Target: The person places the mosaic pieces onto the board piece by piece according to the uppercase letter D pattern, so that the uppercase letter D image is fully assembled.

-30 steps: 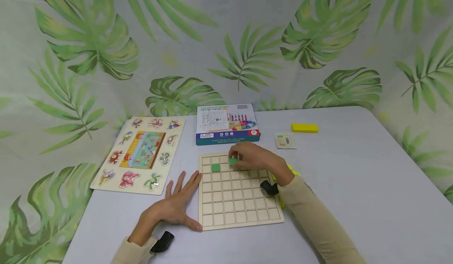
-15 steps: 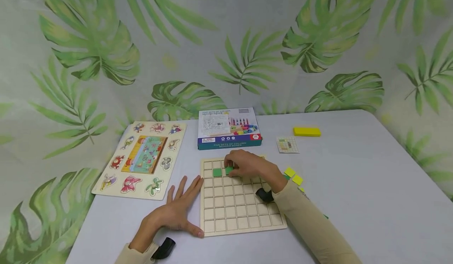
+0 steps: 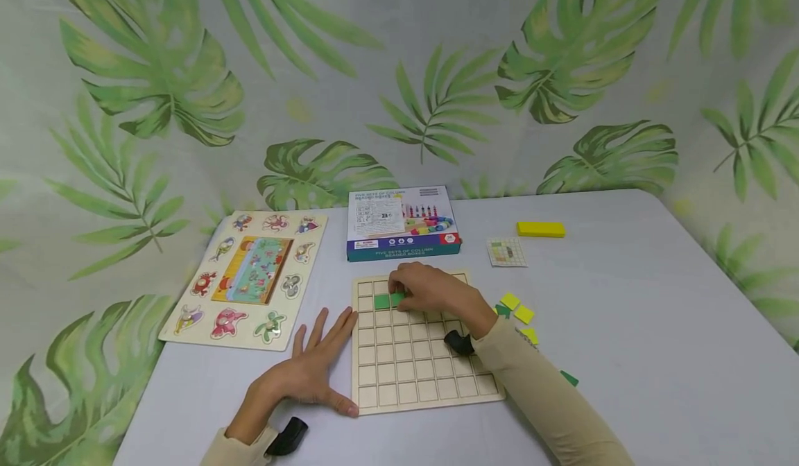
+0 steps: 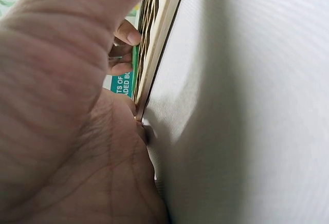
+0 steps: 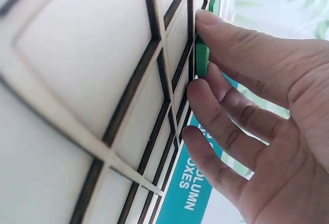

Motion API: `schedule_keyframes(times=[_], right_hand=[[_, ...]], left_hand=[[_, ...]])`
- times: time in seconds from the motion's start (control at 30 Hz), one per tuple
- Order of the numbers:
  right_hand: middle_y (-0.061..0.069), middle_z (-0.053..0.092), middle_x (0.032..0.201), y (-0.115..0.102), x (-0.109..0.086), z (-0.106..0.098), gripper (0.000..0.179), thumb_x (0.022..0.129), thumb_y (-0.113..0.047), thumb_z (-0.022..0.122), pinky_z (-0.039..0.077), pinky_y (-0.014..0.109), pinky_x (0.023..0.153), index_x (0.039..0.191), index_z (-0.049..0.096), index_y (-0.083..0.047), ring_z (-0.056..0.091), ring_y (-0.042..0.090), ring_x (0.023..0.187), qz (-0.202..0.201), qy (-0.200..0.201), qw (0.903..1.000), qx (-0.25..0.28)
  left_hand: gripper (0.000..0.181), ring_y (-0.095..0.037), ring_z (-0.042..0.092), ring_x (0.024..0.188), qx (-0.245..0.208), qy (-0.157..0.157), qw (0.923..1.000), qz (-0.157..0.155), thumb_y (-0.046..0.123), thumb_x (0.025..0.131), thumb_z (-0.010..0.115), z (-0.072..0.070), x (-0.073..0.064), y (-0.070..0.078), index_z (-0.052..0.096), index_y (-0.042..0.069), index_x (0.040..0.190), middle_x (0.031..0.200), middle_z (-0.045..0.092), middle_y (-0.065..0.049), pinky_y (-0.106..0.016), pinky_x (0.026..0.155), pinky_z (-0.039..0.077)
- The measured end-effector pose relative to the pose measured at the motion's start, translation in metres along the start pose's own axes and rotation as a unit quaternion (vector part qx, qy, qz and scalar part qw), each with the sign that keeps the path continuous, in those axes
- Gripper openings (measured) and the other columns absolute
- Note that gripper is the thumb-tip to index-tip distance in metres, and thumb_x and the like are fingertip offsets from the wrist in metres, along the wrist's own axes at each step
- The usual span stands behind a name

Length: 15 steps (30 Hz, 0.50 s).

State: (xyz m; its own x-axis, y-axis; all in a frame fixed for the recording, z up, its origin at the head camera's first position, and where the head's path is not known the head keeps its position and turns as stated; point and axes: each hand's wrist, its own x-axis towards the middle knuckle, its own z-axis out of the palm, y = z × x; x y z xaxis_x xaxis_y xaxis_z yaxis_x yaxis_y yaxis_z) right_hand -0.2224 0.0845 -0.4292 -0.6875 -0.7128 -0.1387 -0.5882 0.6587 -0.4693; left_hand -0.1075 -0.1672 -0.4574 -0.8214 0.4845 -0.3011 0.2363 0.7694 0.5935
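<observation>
A square wooden grid board lies on the table. My right hand is over its upper left part, pinching a green square tile between thumb and fingers. A second green tile sits in a cell just left of the pinched one. In the right wrist view the pinched tile stands right at the grid's surface. My left hand is spread beside the board, its fingertips and thumb touching the left edge. The left wrist view shows mostly the palm and the board's side.
Yellow tiles and green pieces lie right of the board, partly behind the right sleeve. Behind the board stand a bead-set box, a small pattern card and a yellow block. An animal puzzle board lies left.
My right hand has moved left with the green tile, bringing it beside the other green tile. The left hand stays at the board's edge.
</observation>
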Motion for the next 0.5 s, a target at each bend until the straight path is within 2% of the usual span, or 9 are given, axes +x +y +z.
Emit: schedule_keyframes(times=[0.3,0.5], right_hand=[[0.003,0.063,0.098,-0.0051,-0.0029,-0.0012,0.02,0.089,-0.016,0.077,0.051,0.031,0.079,0.107,0.07,-0.01,0.057,0.015,0.085,0.015,0.0,0.9998,-0.013],[0.004,0.064,0.102,-0.0052,-0.009,-0.0036,0.02,0.09,-0.016,0.076,0.052,0.034,0.082,0.108,0.07,-0.009,0.058,0.015,0.087,0.011,0.004,0.9998,-0.015]], left_hand=[[0.146,-0.038,-0.023,0.152,-0.005,-0.003,1.0,0.001,0.056,0.055,0.093,0.0007,-0.0002,0.0002,0.003,0.016,0.163,0.17,-0.008,-0.003,-0.07,0.112,-0.017],[0.146,-0.037,-0.024,0.152,0.0,-0.008,1.0,-0.003,0.056,0.056,0.093,-0.0009,0.0003,0.0026,0.002,0.017,0.163,0.17,-0.007,-0.003,-0.069,0.113,-0.017]])
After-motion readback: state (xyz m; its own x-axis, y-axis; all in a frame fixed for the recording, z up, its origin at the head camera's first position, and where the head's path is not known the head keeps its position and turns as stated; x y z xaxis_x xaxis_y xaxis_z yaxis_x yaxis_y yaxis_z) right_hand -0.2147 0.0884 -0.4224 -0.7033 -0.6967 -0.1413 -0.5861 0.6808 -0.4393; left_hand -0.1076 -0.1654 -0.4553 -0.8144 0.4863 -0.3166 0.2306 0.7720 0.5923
